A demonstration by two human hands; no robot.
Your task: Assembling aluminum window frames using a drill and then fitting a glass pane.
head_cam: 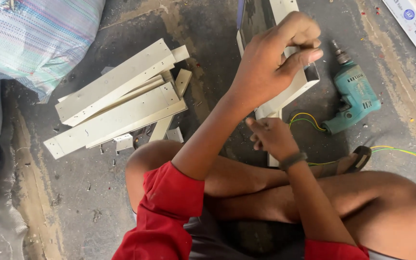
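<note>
Left hand (275, 62) raised, fingers curled, thumb pinched against them over the end of a cream metal channel (292, 94) standing on the floor; right hand (271, 137) loosely curled by its lower part; teal drill (355, 94) just right; stacked cream strips (119, 98) lying further left.

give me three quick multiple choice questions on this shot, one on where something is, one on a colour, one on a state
1. Where does the drill lie?
A. on the floor, right of the hands
B. on the pile of strips
C. on the person's lap

2. What colour is the drill's body?
A. red
B. teal
C. black

3. How is the left hand?
A. flat on the floor
B. raised, fingers curled over the metal channel
C. gripping the drill

Answers: 1 A, it rests on the bare floor beside the channel. 2 B, its casing is teal. 3 B, it hovers curled above the channel, with the right hand lower.
</note>
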